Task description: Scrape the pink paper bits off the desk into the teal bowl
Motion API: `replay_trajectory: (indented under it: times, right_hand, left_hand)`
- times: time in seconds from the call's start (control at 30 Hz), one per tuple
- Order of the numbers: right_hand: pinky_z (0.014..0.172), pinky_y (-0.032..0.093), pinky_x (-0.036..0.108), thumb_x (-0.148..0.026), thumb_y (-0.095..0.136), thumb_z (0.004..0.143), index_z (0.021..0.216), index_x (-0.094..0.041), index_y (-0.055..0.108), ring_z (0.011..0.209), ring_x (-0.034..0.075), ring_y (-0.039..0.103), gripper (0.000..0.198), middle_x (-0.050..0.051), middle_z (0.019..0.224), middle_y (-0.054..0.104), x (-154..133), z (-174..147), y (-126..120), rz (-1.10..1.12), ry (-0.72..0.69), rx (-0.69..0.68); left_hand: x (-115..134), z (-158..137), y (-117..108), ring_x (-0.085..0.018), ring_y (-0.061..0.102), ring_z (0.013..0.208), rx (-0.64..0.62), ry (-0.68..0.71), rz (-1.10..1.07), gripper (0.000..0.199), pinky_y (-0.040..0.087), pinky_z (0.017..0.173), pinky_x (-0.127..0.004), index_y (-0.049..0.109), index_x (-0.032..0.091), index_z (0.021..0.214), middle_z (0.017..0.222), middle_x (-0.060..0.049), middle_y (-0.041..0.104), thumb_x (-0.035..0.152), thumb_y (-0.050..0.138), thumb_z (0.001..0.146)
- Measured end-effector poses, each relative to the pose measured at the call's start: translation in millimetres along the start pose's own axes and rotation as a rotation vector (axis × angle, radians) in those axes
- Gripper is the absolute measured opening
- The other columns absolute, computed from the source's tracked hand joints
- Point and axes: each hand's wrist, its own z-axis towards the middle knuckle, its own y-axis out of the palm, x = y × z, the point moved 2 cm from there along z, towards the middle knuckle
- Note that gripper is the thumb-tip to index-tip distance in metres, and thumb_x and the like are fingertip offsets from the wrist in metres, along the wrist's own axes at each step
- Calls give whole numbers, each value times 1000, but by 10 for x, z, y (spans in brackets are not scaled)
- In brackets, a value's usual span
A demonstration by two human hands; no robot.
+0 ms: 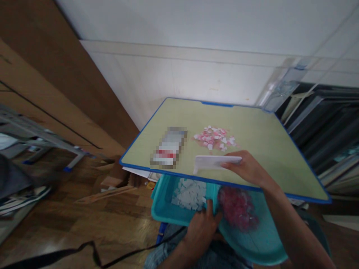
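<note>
While the right hand [249, 168] pinches one end of a white strip [211, 161] between thumb and fingers, the left hand [202, 226] sits lower and nearer the body, well apart from it. The strip points leftward from the right hand, over the near part of a pale yellow-green folding table [258, 125] edged in blue, and its far end bends down.

Just beyond the right hand's strip lies a loose heap of pink and white pieces [214, 137] on the tabletop. Left of the strip, on the same table, lies what seems to be a phone [169, 147]; it is masked into coarse blocks, so the writing on it cannot be read, though a red band shows across its near part.

The left hand has its fingers bent at the inner side of a teal tray [168, 216]; I cannot tell whether they grip anything. Small white pieces [190, 194] fill much of that tray, ahead of the left hand and partly under the table edge. To the right of the left hand, a round teal basin [263, 246] holds a blurred pink heap [239, 209], below the right forearm. Far left of both hands is a dark shoe [25, 198] with pale edging.
</note>
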Motion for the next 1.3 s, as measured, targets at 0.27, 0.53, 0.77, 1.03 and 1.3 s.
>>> replay_trajectory:
  times: [0.27, 0.53, 0.77, 1.03, 1.3]
  right_hand:
    - [46, 35, 20, -36, 53, 78, 65, -13, 65, 49, 10, 49, 29, 1, 54, 59, -108, -36, 20, -25, -13, -10]
    - [39, 35, 23, -45, 59, 72, 74, -16, 70, 46, 13, 51, 30, 2, 56, 63, 333, -260, -566, -118, 112, 361]
    - [41, 37, 25, -44, 58, 72, 70, -16, 70, 46, 15, 51, 30, 3, 54, 62, 675, -365, -657, -159, 196, 388]
    - [46, 42, 25, -44, 57, 72, 71, -15, 70, 53, 17, 58, 32, 4, 61, 67, 525, -260, -651, -168, 142, 254]
    - [47, 41, 24, -38, 57, 74, 72, -15, 70, 54, 16, 58, 26, 3, 64, 68, 492, -293, -643, -179, 159, 229]
  left_hand:
    - [-9, 10, -13, -26, 62, 81, 2, 13, -24, 64, 53, 64, -38, 42, 29, 121, 130, -18, 34, 52, 63, 65]
    - [-20, 22, 10, -25, 62, 79, -12, 29, -26, 59, 53, 63, -39, 45, 27, 118, 131, -19, 35, 51, 62, 67]
    - [-22, 44, 41, -26, 62, 81, 0, 10, -18, 59, 53, 64, -40, 45, 28, 118, 129, -18, 36, 50, 62, 66]
    - [-25, 35, 34, -25, 62, 79, 0, -13, -18, 60, 53, 63, -38, 45, 29, 118, 129, -18, 36, 52, 62, 65]
    - [-18, 28, 23, -25, 62, 81, -3, -14, -7, 60, 52, 64, -38, 45, 30, 118, 129, -17, 37, 52, 63, 65]
